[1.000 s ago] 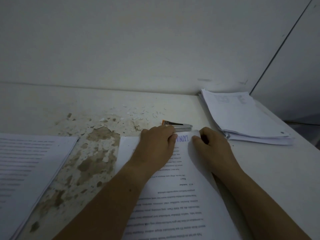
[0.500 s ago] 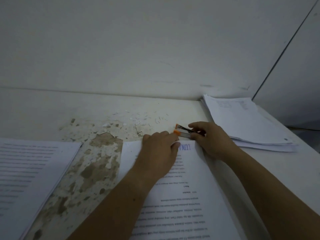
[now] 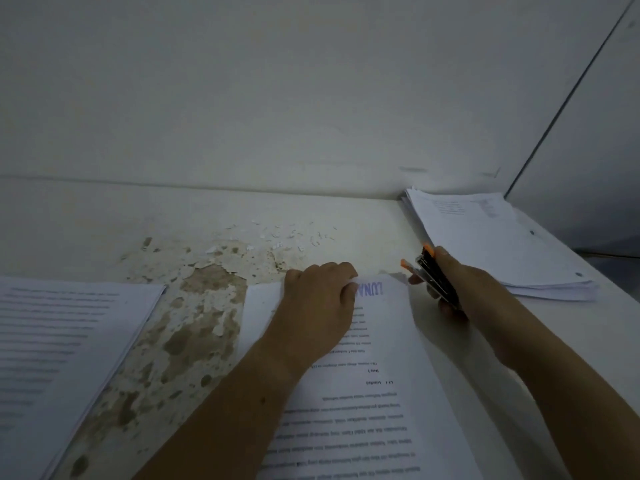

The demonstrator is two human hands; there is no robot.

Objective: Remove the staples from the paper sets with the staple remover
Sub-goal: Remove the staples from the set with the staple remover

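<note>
A printed paper set point(image 3: 374, 403) with a purple stamp near its far edge lies in front of me on the table. My left hand point(image 3: 315, 306) rests on its far part, fingers curled at the top edge, holding it down. My right hand point(image 3: 460, 292) grips the staple remover point(image 3: 433, 275), a dark metal tool with orange tips. The tool is lifted just beyond the set's far right corner, with its jaws pointing left toward that corner.
A second stack of papers point(image 3: 495, 244) lies at the back right against the wall. Another printed set point(image 3: 59, 348) lies at the left. Between them the tabletop point(image 3: 194, 327) is peeled and stained, with small scraps and pulled staples point(image 3: 294, 233) scattered behind.
My right hand left the paper, took the staple remover from the table behind the set, and has lifted it to the set's right corner. My left hand stayed on the paper.
</note>
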